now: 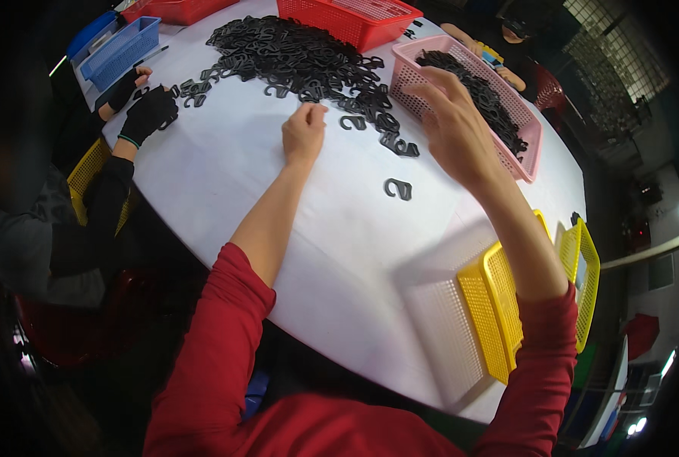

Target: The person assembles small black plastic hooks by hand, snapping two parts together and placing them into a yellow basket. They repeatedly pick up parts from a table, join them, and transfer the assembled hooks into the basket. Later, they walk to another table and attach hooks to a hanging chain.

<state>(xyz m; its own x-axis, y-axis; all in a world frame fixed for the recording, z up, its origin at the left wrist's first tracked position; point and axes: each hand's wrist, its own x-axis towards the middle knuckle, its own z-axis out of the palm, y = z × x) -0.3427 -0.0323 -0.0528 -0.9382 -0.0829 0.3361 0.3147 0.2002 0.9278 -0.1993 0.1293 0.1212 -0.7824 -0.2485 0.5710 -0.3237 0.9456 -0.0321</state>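
Note:
A heap of black plastic hooks point(278, 49) lies on the white table, with stray ones trailing toward me. My left hand point(304, 135) is closed at the heap's near edge, fingertips close to some hooks; what it holds, if anything, is hidden. Above the near left side of a pink basket point(533, 156), my right hand point(455, 126) is raised with thumb and fingers apart, and nothing shows between them. Black pieces point(480, 87) fill much of that basket. One single hook point(398, 189) lies apart on the table, below my right hand.
Yellow baskets point(492, 312) stand at the right table edge under my right forearm. Red baskets point(355, 21) and a blue basket point(122, 53) are at the far side. At left, a co-worker's black-gloved hand point(148, 116) is near hooks; another person's hand point(511, 78) is beyond the pink basket.

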